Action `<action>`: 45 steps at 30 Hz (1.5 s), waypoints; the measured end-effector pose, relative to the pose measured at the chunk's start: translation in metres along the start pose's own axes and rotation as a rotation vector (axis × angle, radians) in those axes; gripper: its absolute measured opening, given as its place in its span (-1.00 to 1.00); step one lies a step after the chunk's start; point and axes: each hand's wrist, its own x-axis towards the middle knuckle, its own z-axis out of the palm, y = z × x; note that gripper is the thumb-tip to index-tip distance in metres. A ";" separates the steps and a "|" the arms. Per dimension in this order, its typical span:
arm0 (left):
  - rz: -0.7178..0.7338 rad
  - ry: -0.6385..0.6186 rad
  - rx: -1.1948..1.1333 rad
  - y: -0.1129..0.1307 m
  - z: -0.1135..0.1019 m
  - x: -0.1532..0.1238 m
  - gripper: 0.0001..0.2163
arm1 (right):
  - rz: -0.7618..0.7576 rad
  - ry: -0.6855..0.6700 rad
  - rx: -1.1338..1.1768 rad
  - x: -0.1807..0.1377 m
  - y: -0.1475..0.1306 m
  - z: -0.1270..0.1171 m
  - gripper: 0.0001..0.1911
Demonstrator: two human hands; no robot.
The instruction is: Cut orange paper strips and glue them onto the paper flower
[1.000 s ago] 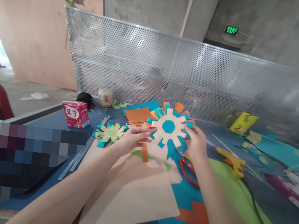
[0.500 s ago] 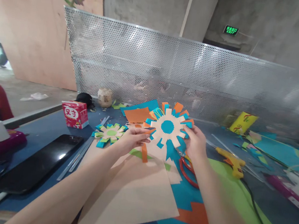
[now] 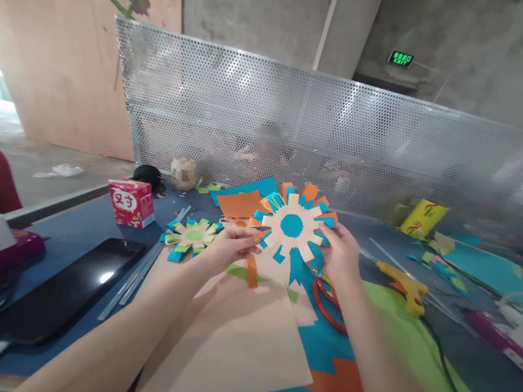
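A paper flower (image 3: 277, 224) with cream, blue and orange petals and a scalloped blue centre is held up above the table, facing me. My left hand (image 3: 235, 244) pinches its left petals, and my right hand (image 3: 340, 247) grips its right edge. Behind my left hand lies a second paper flower (image 3: 193, 236) in green, cream and blue. Red-handled scissors (image 3: 326, 309) rest beside my right wrist, their blades partly covered. Cream sheets (image 3: 227, 357) spread beneath both hands, with an orange strip (image 3: 252, 272) on top.
To the left are a black phone (image 3: 63, 292), clear glue sticks (image 3: 131, 282) and a red box (image 3: 131, 203). A yellow glue gun (image 3: 405, 287) with its cable lies right, near green paper (image 3: 398, 327) and purple power strips (image 3: 505, 340). A perforated metal panel (image 3: 254, 100) stands behind.
Both hands hold the flower almost as before. The view has shifted very slightly, so things sit a little lower in it.
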 end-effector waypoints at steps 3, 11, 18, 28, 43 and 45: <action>0.003 0.006 0.002 -0.001 -0.001 0.001 -0.82 | 0.013 -0.014 0.000 0.000 0.001 0.000 -0.75; 0.005 0.040 0.017 0.000 -0.003 0.001 -0.80 | 0.003 -0.009 -0.004 0.000 0.002 0.000 -0.71; -0.029 0.099 0.030 0.003 0.002 -0.001 -0.81 | -0.014 0.003 -0.022 -0.001 0.003 0.000 -0.71; -0.029 -0.046 0.091 0.001 0.000 -0.002 -0.74 | -0.024 0.030 -0.009 -0.001 0.000 0.001 -0.73; 0.043 0.061 0.205 0.004 -0.001 -0.002 -0.69 | 0.013 -0.024 -0.017 -0.003 0.000 0.001 -0.71; 0.053 0.063 0.189 0.002 -0.002 0.000 -0.71 | 0.009 -0.032 -0.034 -0.002 0.001 0.001 -0.70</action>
